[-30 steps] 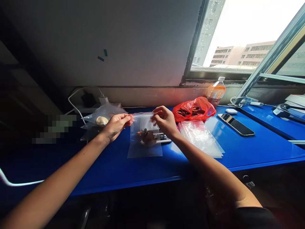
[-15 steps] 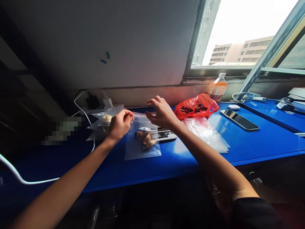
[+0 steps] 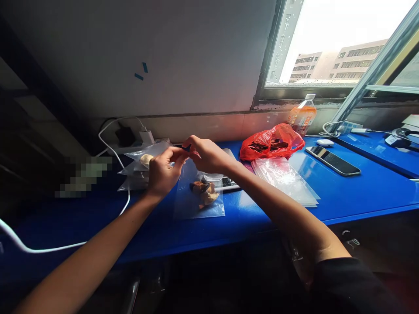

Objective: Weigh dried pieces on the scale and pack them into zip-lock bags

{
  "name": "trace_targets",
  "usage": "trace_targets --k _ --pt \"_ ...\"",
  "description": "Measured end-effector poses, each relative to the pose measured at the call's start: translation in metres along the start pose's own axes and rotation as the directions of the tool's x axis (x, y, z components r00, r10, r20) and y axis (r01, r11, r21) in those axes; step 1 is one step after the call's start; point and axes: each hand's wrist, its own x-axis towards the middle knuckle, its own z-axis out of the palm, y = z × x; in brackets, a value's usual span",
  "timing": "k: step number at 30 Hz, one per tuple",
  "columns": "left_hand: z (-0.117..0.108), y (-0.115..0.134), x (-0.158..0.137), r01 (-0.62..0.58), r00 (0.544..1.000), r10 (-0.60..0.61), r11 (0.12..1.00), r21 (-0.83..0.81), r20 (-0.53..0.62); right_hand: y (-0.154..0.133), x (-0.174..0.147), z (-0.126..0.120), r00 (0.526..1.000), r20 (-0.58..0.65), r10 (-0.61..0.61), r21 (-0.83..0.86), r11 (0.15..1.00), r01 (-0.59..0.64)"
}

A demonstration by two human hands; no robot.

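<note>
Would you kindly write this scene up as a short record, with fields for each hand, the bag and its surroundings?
Left hand: fingers pinched at the clear bag's top edge
Right hand: fingers closed at the same edge, close to the left hand
Clear bag: holds brown and pale pieces, kind unclear
Partly hidden: device with buttons
To the right: red bag, stacked clear bags, phone
Surface: blue table

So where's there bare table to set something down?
On the blue table, in front of the phone, right of the flat bags; also a narrow strip before the filled bag. Crowded: around the left hand, right hand and red bag.
</note>
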Motion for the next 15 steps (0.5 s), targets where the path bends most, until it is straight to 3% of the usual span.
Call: trace_targets --k 7,15 --pt "-0.001 0.003 0.007 -0.037 0.998 0.041 0.995 0.092 -0.047 0.0 0.0 0.007 0.994 -0.111 -0.023 -0.091 0.996 0.012" --pt "-0.017 0.0 0.021 0.042 0.992 -0.041 0.999 0.002 -0.12 0.026 -0.018 -0.014 0.985 -0.173 0.015 0.025 1.0 -0.011"
